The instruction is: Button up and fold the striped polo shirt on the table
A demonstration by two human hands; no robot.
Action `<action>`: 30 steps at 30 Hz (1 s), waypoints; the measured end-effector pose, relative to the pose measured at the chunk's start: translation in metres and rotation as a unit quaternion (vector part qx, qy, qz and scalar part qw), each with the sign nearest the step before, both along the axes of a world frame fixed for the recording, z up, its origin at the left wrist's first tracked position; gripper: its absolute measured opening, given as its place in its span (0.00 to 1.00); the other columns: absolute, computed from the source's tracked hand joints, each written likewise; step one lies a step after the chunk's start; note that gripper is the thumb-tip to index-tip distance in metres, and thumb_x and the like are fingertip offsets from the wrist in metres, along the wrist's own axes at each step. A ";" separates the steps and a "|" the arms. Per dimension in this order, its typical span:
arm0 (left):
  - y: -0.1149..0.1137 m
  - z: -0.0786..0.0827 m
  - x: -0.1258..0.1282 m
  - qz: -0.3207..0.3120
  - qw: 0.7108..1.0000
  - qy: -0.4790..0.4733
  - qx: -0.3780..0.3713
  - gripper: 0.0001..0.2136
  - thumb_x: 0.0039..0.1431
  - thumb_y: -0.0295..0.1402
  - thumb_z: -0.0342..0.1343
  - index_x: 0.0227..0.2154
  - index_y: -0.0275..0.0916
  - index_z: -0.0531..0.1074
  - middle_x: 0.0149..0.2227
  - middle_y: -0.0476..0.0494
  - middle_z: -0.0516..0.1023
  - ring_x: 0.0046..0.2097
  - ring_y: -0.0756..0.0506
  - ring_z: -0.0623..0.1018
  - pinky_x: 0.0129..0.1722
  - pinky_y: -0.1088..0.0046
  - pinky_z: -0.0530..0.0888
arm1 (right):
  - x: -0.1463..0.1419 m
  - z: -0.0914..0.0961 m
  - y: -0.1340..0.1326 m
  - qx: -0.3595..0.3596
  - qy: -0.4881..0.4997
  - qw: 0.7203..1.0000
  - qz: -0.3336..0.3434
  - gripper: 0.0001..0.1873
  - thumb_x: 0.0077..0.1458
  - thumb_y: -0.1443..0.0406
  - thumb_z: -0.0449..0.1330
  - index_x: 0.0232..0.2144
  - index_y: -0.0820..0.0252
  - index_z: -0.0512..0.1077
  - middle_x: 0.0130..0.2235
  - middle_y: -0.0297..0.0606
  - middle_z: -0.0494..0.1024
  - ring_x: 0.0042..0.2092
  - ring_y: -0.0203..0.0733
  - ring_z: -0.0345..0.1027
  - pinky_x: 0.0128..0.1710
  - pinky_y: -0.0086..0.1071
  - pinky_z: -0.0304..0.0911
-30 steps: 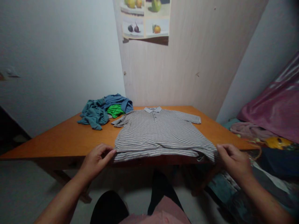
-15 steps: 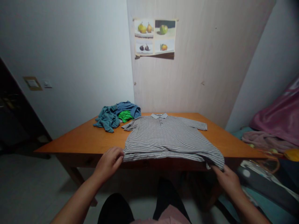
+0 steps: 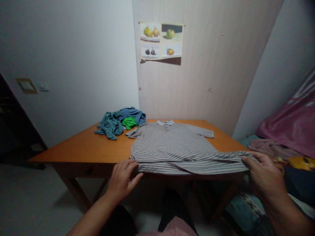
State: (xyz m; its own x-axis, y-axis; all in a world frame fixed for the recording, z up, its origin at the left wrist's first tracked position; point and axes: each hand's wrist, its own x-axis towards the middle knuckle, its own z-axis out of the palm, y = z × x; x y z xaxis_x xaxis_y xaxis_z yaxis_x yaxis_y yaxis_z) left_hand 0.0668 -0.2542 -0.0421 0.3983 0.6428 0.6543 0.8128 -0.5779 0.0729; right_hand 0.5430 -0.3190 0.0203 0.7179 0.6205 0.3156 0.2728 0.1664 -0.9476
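Right hand [image 3: 267, 175] pinches the striped shirt [image 3: 172, 142] at one corner; left hand [image 3: 123, 178], thumb spread, touches the other: even tension should flatten ripples between grips.

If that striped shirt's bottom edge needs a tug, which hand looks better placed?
Probably the right hand: it pinches one lower corner of the striped shirt. The left hand is by the opposite corner, but its thumb and fingers stand apart.
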 end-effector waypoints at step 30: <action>0.014 0.018 0.091 -0.048 0.992 0.096 -0.070 0.12 0.59 0.34 0.58 0.45 0.45 0.70 0.45 0.41 0.73 0.46 0.38 0.70 0.45 0.59 0.66 | 0.008 0.024 -0.014 -0.010 0.196 0.967 0.162 0.23 0.26 0.58 0.76 0.31 0.51 0.78 0.31 0.34 0.79 0.25 0.36 0.69 0.22 0.23 0.70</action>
State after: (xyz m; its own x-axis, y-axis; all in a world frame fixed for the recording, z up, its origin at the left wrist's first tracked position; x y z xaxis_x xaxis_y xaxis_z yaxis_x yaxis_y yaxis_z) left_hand 0.1581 -0.2405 -0.0240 0.5706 0.6751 0.4676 0.7610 -0.6487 0.0080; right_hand 0.5508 -0.3332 0.0441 0.5468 0.8361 0.0448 -0.1707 0.1637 -0.9716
